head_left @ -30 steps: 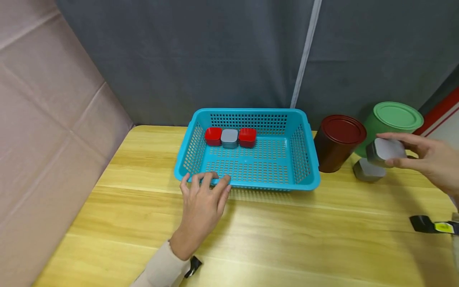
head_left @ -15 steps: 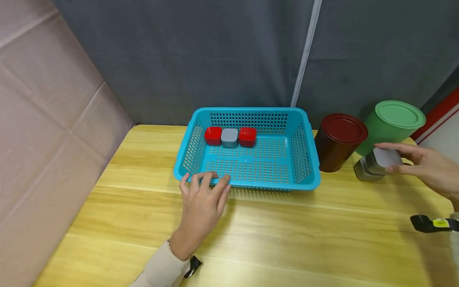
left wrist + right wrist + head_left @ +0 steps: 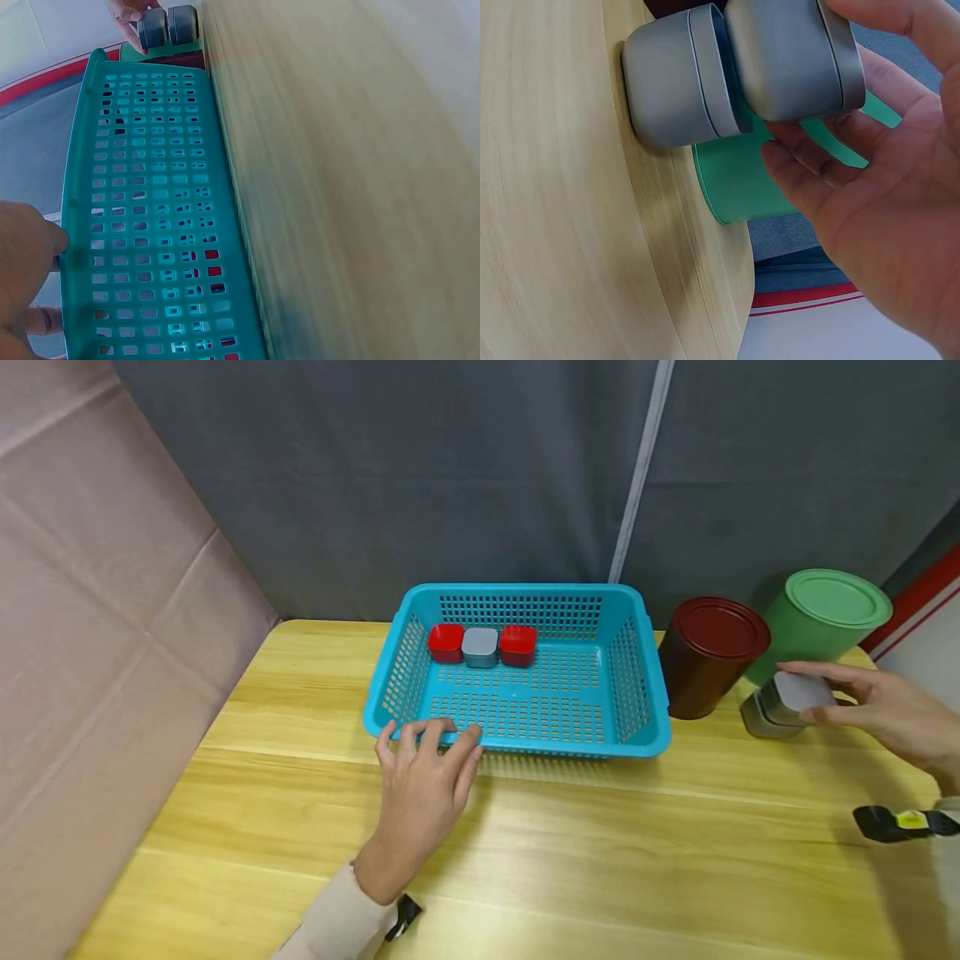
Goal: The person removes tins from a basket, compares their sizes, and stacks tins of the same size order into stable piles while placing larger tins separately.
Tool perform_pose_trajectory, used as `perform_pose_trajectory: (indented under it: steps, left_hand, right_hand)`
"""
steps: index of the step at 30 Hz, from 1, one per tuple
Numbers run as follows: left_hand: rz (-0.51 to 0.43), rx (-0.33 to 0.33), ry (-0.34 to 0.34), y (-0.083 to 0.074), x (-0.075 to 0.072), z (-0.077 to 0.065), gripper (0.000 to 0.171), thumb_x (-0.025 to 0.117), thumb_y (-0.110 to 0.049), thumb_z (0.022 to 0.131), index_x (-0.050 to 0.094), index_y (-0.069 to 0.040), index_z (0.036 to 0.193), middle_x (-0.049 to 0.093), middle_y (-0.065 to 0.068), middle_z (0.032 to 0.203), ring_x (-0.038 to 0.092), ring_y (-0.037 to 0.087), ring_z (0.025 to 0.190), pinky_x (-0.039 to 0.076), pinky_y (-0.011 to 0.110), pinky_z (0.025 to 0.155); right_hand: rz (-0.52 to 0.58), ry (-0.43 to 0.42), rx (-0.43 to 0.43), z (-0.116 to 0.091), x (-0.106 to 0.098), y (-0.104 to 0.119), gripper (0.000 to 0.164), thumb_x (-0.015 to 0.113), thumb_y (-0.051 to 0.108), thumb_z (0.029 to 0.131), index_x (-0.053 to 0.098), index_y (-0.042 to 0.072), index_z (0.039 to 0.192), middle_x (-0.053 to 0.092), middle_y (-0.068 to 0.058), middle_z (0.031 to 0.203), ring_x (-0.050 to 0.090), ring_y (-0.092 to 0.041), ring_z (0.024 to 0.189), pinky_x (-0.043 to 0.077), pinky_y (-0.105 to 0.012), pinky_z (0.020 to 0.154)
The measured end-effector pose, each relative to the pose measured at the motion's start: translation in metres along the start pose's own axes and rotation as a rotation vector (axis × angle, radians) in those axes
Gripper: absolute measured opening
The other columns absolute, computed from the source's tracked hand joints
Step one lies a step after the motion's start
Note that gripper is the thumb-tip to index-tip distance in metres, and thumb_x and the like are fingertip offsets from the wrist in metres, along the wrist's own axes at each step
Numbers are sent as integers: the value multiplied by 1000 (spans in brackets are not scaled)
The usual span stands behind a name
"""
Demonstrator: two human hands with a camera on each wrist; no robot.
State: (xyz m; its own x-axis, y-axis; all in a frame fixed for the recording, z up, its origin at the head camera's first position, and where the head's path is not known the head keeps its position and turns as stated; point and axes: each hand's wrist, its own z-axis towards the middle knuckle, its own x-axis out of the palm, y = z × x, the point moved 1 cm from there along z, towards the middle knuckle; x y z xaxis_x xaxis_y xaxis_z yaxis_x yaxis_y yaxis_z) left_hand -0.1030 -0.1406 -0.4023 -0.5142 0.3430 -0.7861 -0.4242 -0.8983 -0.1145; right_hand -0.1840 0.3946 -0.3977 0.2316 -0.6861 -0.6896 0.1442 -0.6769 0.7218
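My left hand grips the near rim of a turquoise perforated plastic basket, fingers hooked over it. The left wrist view shows this hand at the rim of the basket. Inside stand two red square containers with a grey one between them, in a row. At the right, my right hand pinches a grey lidded square container between thumb and fingers. It sits on, or just above, a second grey container; the right wrist view shows the held container shifted off the lower container.
A dark red lidded canister stands close to the basket's right side. Behind the grey containers is a green lidded canister. A grey curtain hangs behind the wooden table, and a pinkish cloth at the left.
My right hand has lowered the grey container onto or just above the other one, then shifted it slightly left. My left hand stays on the basket rim.
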Motion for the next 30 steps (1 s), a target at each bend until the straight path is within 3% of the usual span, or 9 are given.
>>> perform_pose_trajectory:
  steps: [3,10,19,24,30]
  left_hand:
    - [-1,2,-5,0,0,0,21,63,-34,105,77,-24,116,72,10,109,63,41,107,33,78,104]
    - [0,6,-10,0,0,0,21,62,-35,105,77,-24,116,72,9,108,63,41,107,33,78,103]
    - [8,6,-8,1,0,0,21,61,-35,106,77,-25,116,71,9,107,63,41,106,34,78,103]
    - [6,5,-6,1,0,0,22,60,-35,106,77,-24,116,72,9,108,63,41,107,33,78,103]
    - [4,-3,1,0,0,0,21,62,-34,105,77,-24,116,72,9,109,63,41,107,33,78,104]
  right_hand:
    - [19,5,-7,0,1,-1,59,61,3,104,47,21,158,46,34,127,52,20,105,40,-5,76]
    - [3,-14,13,1,2,-3,58,63,8,104,45,18,159,42,34,130,43,24,111,36,-3,77]
    - [25,-22,15,3,4,-5,60,63,7,104,44,15,160,41,32,132,42,24,112,36,-2,79]
    - [54,-16,-5,2,6,-2,62,61,3,104,43,21,161,40,33,135,41,24,116,36,-3,80]
    - [93,-27,-2,-2,8,-2,65,57,1,106,37,22,164,34,33,144,33,15,127,30,-6,87]
